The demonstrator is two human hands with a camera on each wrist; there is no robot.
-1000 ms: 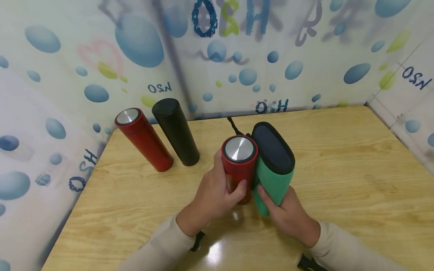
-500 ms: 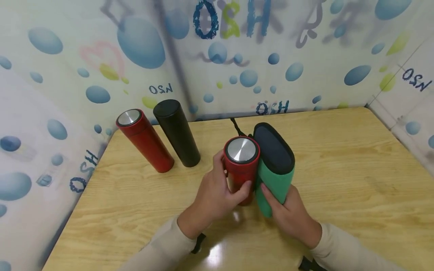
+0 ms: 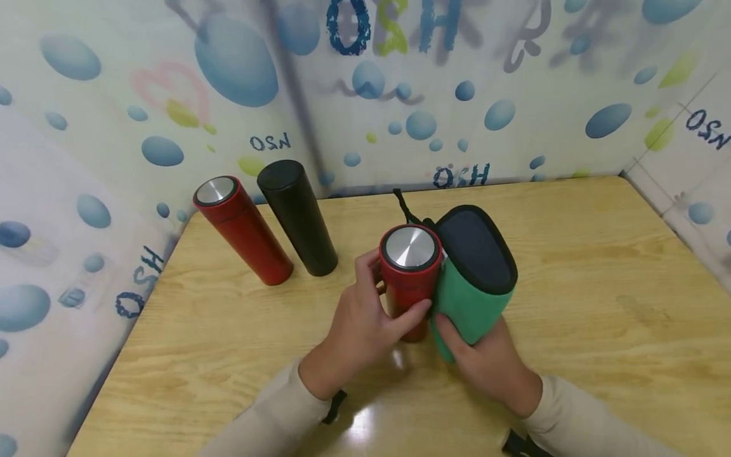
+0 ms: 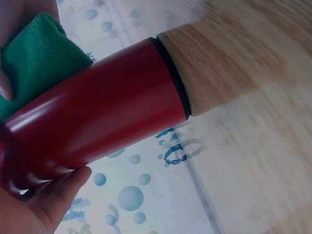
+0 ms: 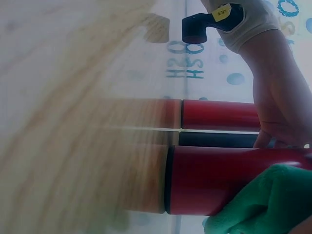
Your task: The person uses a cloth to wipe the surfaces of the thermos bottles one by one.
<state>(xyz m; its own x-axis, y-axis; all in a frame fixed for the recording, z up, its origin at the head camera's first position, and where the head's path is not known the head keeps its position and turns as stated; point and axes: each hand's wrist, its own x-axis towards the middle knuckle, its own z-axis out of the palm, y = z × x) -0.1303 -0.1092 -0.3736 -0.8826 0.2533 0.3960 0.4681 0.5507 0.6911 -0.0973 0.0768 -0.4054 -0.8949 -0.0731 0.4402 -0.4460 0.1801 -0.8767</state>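
My left hand [image 3: 356, 324] grips a red thermos bottle [image 3: 410, 285] with a silver-topped lid, thumb across its near side. The bottle stands upright, its black base ring right at the tabletop in the left wrist view. Against its right side leans a green cloth pouch [image 3: 474, 311] with a black rim, dark lining and a black cord. My right hand [image 3: 491, 365] holds this pouch low down, thumb on the near face, its mouth gaping upward. Other fingers of that hand are hidden behind the cloth. In the right wrist view, the pouch's green bottom [image 5: 263, 200] overlaps the bottle.
Another red thermos bottle [image 3: 245, 231] and a black thermos bottle [image 3: 299, 219] stand side by side at the back left of the wooden table [image 3: 599, 304]. A patterned wall [image 3: 377, 108] rises behind the table's back edge.
The pouch's mouth has widened and its upper part has shifted a little to the right. The held bottle and left hand have moved slightly right. The other two bottles stay put.
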